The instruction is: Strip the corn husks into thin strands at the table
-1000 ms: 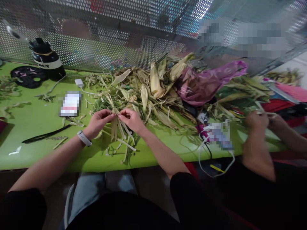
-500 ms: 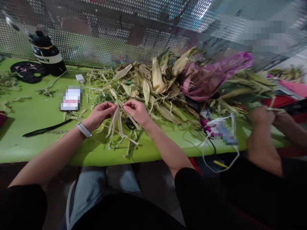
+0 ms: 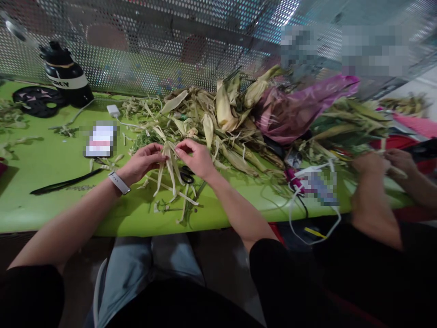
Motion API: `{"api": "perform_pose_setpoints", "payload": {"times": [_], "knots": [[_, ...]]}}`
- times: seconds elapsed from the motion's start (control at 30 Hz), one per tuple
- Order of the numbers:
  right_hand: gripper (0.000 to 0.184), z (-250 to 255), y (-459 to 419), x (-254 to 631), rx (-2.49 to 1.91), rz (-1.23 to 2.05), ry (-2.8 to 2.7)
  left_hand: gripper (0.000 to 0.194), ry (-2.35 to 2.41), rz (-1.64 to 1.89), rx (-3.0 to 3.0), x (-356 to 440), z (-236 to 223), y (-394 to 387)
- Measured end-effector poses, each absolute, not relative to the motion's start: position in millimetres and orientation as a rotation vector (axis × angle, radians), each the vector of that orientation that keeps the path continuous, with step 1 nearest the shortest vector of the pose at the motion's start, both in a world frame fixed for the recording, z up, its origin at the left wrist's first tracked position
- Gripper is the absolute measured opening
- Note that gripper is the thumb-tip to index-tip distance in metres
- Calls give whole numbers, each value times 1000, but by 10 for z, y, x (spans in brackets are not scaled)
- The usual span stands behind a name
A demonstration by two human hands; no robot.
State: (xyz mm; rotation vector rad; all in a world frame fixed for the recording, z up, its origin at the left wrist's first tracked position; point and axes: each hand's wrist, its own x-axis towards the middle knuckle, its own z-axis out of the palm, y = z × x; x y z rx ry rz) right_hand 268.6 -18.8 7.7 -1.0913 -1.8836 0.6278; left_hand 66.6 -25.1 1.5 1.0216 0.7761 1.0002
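Note:
A bundle of pale, dry corn husk strips (image 3: 168,167), gathered at the top and splayed below, hangs between my hands over the table. My left hand (image 3: 147,159), with a white watch on the wrist, pinches its left side near the gathered top. My right hand (image 3: 197,158) is closed at the bundle's upper right, thumb and forefinger together on a strip; the exact contact is small. Behind the bundle lie black scissors handles (image 3: 187,175), partly covered. Cut husk scraps (image 3: 184,200) are scattered below my hands.
A large heap of corn husks (image 3: 235,155) and a purple plastic bag (image 3: 290,114) fill the back. A phone (image 3: 100,141), black strap (image 3: 64,183) and black bottle (image 3: 68,77) are on the left. Right of me, a white cable (image 3: 291,218) loops over the edge near another person's hands (image 3: 372,163).
The strips have spread apart below the gathered top, and my right hand has shifted slightly right. More of the scissors handles shows. The view has moved slightly. The other person's hands keep working.

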Motion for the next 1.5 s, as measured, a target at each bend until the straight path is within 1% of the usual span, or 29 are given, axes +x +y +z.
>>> {"api": "perform_pose_setpoints", "payload": {"times": [0.1, 0.17, 0.23, 0.33, 0.4, 0.53, 0.6, 0.67, 0.7, 0.73, 0.8, 0.83, 0.87, 0.93, 1.0, 1.03, 1.17, 1.27, 1.33, 1.43, 1.5], "knots": [[13, 91, -216, 2692, -1097, 285, -1908, 31, 805, 1039, 1023, 682, -4, -255], [13, 111, -258, 2684, -1090, 173, -1904, 32, 800, 1076, 1008, 689, -8, -261], [17, 131, -306, 2670, -1112, 243, -1974, 34, 780, 1094, 1000, 693, -6, -263], [26, 149, -349, 2651, -1198, 530, -2092, 35, 769, 1088, 1014, 688, -7, -253], [28, 160, -347, 2649, -1231, 638, -2081, 36, 776, 1083, 1018, 682, -13, -238], [27, 193, -313, 2667, -1197, 773, -1952, 26, 806, 1082, 994, 680, -8, -223], [24, 204, -304, 2680, -1167, 771, -1882, 18, 798, 1077, 949, 685, 11, -230], [20, 203, -298, 2692, -1119, 639, -1818, 13, 751, 1070, 889, 686, 36, -243], [22, 197, -292, 2697, -1083, 589, -1798, 11, 722, 1063, 867, 685, 47, -249], [28, 187, -282, 2701, -1045, 593, -1794, 10, 699, 1051, 856, 682, 55, -254], [43, 159, -249, 2704, -996, 794, -1829, 10, 665, 1014, 855, 674, 63, -257], [45, 144, -230, 2703, -988, 947, -1837, 12, 655, 991, 858, 670, 61, -256], [43, 133, -212, 2700, -988, 1088, -1832, 13, 651, 976, 862, 667, 58, -253], [31, 128, -192, 2696, -1000, 1249, -1796, 15, 658, 980, 894, 662, 49, -245], [20, 153, -200, 2700, -1014, 1273, -1759, 16, 706, 1029, 984, 660, 46, -242], [18, 175, -215, 2706, -1025, 1274, -1746, 18, 742, 1052, 1043, 660, 48, -244], [15, 279, -294, 2743, -1089, 1396, -1719, 26, 861, 1107, 1301, 667, 68, -281], [18, 329, -330, 2782, -1094, 1506, -1722, 29, 953, 1110, 1571, 676, 70, -324], [21, 344, -332, 2806, -1041, 1597, -1709, 32, 1006, 1036, 1684, 689, 66, -351], [19, 355, -310, 2809, -904, 1737, -1581, 35, 990, 906, 1632, 722, 55, -381], [25, 360, -290, 2780, -823, 1795, -1440, 30, 920, 840, 1493, 750, 43, -392]]}}
